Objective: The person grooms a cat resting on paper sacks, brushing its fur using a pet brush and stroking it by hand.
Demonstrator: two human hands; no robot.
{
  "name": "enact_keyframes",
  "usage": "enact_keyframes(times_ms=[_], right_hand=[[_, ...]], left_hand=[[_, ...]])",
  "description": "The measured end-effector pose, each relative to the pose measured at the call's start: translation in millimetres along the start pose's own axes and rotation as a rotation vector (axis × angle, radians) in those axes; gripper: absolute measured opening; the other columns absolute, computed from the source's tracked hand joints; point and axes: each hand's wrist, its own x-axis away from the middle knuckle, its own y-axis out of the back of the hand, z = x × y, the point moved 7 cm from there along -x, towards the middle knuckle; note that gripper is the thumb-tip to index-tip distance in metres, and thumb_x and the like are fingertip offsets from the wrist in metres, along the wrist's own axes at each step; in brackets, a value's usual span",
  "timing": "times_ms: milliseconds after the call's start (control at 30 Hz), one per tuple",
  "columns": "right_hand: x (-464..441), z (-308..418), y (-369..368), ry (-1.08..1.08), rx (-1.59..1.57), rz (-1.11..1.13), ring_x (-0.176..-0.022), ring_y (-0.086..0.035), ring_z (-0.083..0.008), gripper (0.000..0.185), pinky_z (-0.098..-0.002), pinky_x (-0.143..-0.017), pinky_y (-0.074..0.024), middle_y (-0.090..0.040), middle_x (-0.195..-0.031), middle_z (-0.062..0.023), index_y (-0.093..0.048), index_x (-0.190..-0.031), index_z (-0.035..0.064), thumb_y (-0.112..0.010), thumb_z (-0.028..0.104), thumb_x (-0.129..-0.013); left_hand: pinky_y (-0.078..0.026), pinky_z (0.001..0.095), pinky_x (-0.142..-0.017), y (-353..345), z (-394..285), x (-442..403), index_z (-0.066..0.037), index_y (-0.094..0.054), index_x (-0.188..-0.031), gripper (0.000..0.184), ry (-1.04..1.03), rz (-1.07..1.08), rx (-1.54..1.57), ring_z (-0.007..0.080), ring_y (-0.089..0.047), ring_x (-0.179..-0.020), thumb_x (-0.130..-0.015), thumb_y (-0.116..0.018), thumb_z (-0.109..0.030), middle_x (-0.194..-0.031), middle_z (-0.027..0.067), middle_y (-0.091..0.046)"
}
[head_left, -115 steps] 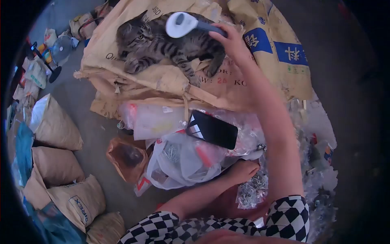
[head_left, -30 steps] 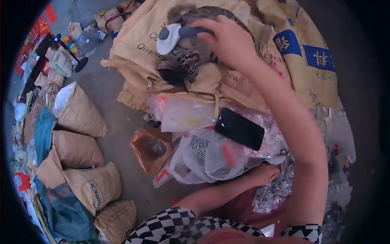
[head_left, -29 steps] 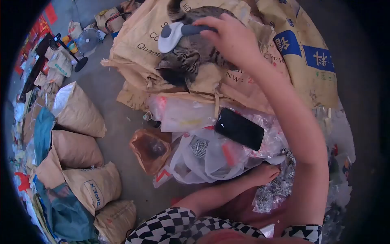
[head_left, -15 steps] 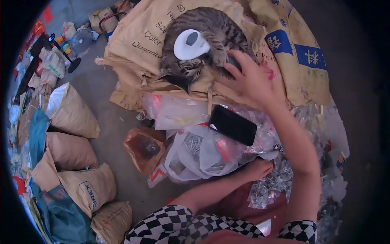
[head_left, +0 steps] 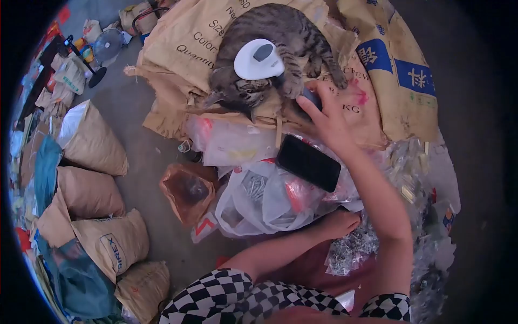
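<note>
A striped tabby cat [head_left: 270, 32] lies curled on brown paper sacks [head_left: 189, 43]. Over its head and chest is a white brush head [head_left: 258, 59] with a grey button; the cat's paws are around it. My right hand [head_left: 326, 113] is closed on the grey brush handle, part of which the cat hides. My left hand [head_left: 341, 223] rests curled beside a clear bag of screws [head_left: 350, 251]; whether it holds anything is hidden. A black phone [head_left: 308, 163] lies on plastic bags between my hands.
White plastic bags [head_left: 253, 205] with screws and an open brown paper bag [head_left: 188, 193] are in the middle. Several full sacks [head_left: 94, 137] stand at the left, with a fan [head_left: 108, 46] behind. A yellow-brown sack [head_left: 413, 97] with blue print lies at the right.
My right hand has moved down and right with the brush handle. The cat has rolled, its paws now showing around the brush. My left hand stays by the screws.
</note>
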Motion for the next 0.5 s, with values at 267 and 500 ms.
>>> enact_keyframes(times_ms=[267, 500], right_hand=[[3.7, -15.0, -5.1, -0.058, -0.079, 0.015, -0.094, -0.059, -0.0282, 0.036, -0.0363, -0.085, -0.0447, -0.061, -0.100, -0.0172, -0.051, -0.113, 0.0027, -0.059, 0.032, -0.093], [7.7, -36.4, -1.5, -0.093, -0.133, -0.123, -0.091, -0.058, -0.0234, 0.034, -0.0330, -0.084, -0.0439, -0.060, -0.098, -0.0139, -0.054, -0.113, 0.0022, -0.058, 0.031, -0.094]], left_hand=[[-0.050, 0.0472, -0.061, -9.0, 7.9, 1.9, -0.009, -0.060, -0.100, 0.016, -0.085, -0.015, -0.076, 0.0358, -0.064, -0.068, -0.089, -0.057, -0.021, -0.081, 0.0154, -0.064], [-0.050, 0.0480, -0.062, -6.6, 6.6, 1.1, -0.007, -0.061, -0.100, 0.019, -0.042, 0.029, -0.104, 0.0379, -0.063, -0.068, -0.087, -0.058, -0.021, -0.081, 0.0195, -0.064]])
